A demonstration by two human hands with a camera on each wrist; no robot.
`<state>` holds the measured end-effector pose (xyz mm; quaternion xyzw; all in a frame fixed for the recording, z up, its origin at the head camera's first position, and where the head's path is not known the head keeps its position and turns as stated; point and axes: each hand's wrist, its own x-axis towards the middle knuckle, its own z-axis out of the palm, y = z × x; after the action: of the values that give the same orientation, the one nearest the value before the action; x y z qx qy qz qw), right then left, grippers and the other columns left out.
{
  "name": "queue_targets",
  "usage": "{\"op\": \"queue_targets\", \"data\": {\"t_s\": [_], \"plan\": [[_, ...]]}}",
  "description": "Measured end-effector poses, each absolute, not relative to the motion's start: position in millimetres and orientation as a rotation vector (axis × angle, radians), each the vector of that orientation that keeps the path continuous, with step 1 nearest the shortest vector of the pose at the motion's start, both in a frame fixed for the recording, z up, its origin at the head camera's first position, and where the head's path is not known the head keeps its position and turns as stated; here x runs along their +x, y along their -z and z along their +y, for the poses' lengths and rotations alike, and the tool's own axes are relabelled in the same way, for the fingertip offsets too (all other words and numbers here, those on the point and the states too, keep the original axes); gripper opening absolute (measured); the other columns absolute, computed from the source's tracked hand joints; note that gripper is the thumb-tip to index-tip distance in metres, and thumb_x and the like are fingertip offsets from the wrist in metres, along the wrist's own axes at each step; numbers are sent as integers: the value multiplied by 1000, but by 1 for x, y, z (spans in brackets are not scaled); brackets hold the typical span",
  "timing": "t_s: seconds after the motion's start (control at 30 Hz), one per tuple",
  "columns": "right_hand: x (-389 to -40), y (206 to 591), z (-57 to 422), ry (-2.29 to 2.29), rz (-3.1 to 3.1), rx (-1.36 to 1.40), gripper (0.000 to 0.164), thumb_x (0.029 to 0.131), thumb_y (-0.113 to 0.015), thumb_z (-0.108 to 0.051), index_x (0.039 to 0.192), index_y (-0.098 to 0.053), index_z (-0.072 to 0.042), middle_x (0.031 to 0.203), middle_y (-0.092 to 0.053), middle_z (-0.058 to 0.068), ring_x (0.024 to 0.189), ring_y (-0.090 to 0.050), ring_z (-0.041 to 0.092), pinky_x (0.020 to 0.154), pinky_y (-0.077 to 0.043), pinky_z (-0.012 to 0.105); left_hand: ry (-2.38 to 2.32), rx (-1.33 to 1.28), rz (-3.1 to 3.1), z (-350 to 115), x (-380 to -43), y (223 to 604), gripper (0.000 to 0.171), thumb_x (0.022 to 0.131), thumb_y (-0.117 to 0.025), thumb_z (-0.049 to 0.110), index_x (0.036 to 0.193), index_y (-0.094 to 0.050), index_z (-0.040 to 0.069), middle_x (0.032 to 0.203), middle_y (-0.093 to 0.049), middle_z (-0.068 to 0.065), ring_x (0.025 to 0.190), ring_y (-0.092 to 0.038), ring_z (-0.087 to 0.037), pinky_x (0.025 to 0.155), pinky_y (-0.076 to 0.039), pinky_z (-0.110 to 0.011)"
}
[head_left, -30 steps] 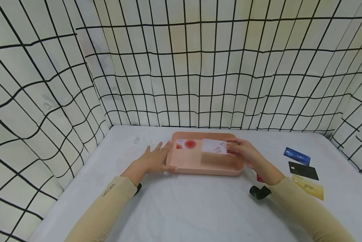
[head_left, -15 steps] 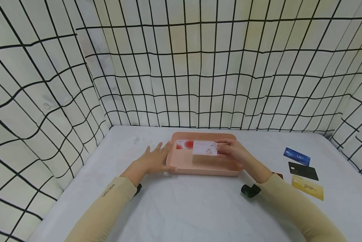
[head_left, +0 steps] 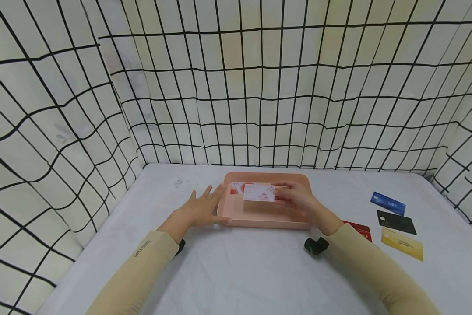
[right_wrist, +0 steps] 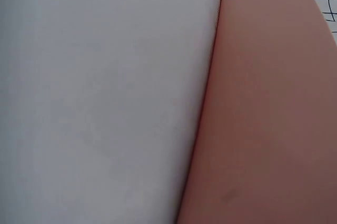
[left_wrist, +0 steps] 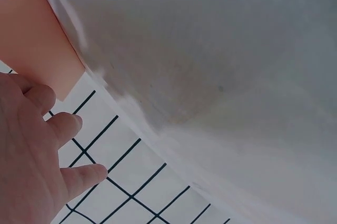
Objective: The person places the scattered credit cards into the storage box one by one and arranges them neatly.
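A pink tray (head_left: pixel 267 224) sits on the white-covered table in the head view. At its left side rests my left hand (head_left: pixel 200 210), fingers spread and straight against the rim; the left wrist view shows this hand (left_wrist: pixel 31 145) beside the tray's outer wall (left_wrist: pixel 42 40). Above the tray, my right hand (head_left: pixel 295 197) pinches a white card with a pale red print (head_left: pixel 258 192) by its right end. Partly covered by it, a card with red circles (head_left: pixel 237 188) lies at the tray's back left. Only the tray's wall (right_wrist: pixel 263 108) shows in the right wrist view, not the hand.
Right of the tray lie a blue card (head_left: pixel 388 203), a black card (head_left: pixel 396 222), a yellow card (head_left: pixel 402 244) and a red card (head_left: pixel 360 229), which the right sleeve partly covers. White walls with a black grid (head_left: pixel 275 109) enclose the table.
My right hand has carried the white card leftward over the tray, so it now overlaps the card with red circles. More of the red card shows beside the sleeve. The left hand stays put.
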<state>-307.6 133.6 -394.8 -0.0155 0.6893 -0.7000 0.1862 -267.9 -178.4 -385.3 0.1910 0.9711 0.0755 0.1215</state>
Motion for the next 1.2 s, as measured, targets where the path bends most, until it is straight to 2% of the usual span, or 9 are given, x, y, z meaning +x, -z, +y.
{"op": "queue_targets", "data": {"t_s": [0.23,0.43,0.67,0.93,1.2], "plan": [[-312,394,126,1986,1907,-51,42,102,-62,-6,142,-53,4,126,-61,20,92,-70,17,85,-59,30,-226,565,2841,-180,-267,384,114,88,-63,73,166,-9,8,171,-10,-9,156,-8,-37,118,-5,-70],[-312,395,119,1992,1919,-10,37,100,-67,-6,136,-61,1,122,-64,18,90,-71,18,81,-60,29,-228,560,2835,-180,-267,384,117,87,-63,74,165,-8,8,172,-9,-9,156,-8,-36,118,-5,-70],[-312,396,113,1970,1941,-2,41,97,-71,-7,136,-63,-1,125,-63,18,91,-70,19,84,-60,30,-238,540,2826,-178,-267,384,115,89,-63,72,165,-5,9,172,-7,-8,156,-7,-35,118,-4,-69],[-322,397,105,1924,1935,-142,39,103,-60,-3,140,-53,6,126,-59,20,94,-66,17,86,-59,28,-245,540,2836,-178,-266,383,117,87,-64,73,165,-5,8,172,-8,-9,156,-7,-35,118,-4,-70],[-327,398,99,1889,1964,-128,38,101,-62,-3,138,-55,4,128,-59,20,97,-65,19,81,-59,26,-223,568,2851,-179,-266,385,119,87,-62,75,165,-5,7,172,-8,-10,156,-10,-36,118,-7,-70]]}}
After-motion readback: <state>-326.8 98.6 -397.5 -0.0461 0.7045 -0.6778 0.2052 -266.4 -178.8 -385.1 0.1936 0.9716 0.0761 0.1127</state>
